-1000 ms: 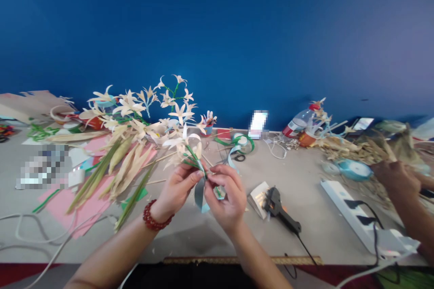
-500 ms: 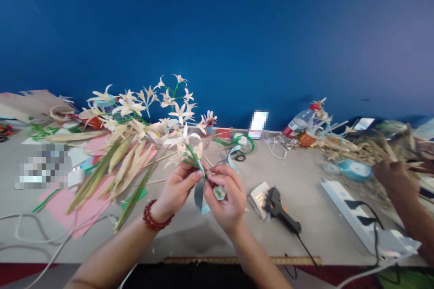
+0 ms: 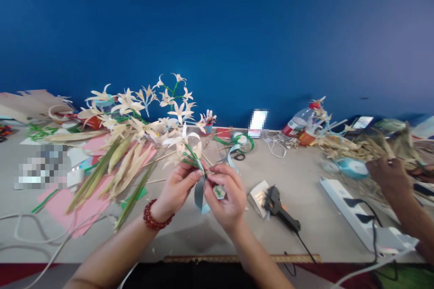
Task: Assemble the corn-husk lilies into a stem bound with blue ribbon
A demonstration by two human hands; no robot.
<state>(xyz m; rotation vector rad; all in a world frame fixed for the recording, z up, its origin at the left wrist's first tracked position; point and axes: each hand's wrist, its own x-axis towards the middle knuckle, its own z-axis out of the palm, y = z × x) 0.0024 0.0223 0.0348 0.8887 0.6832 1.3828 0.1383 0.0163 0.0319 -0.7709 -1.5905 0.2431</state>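
My left hand (image 3: 181, 185), with a red bead bracelet at its wrist, is closed around the green stems (image 3: 192, 156) of a cream corn-husk flower (image 3: 185, 137). The flower head points up and away from me. A light blue ribbon (image 3: 199, 196) hangs in a loop below the stems, between the two hands. The fingertips of my right hand (image 3: 227, 194) pinch the ribbon against the lower stem end, close to the left thumb. The exact contact point is partly hidden by the fingers.
Cream flowers (image 3: 127, 104) and corn husks (image 3: 129, 169) lie to the left. A black glue gun (image 3: 281, 207) rests right of my hands, near a white power strip (image 3: 352, 216). A ribbon roll (image 3: 241, 141) and a bottle (image 3: 298, 122) are behind. Another person's hand (image 3: 389, 180) works at far right.
My two hands stay almost still, with the flower stems and ribbon in the same grip. At far right, the other person's hand has shifted a little left and down.
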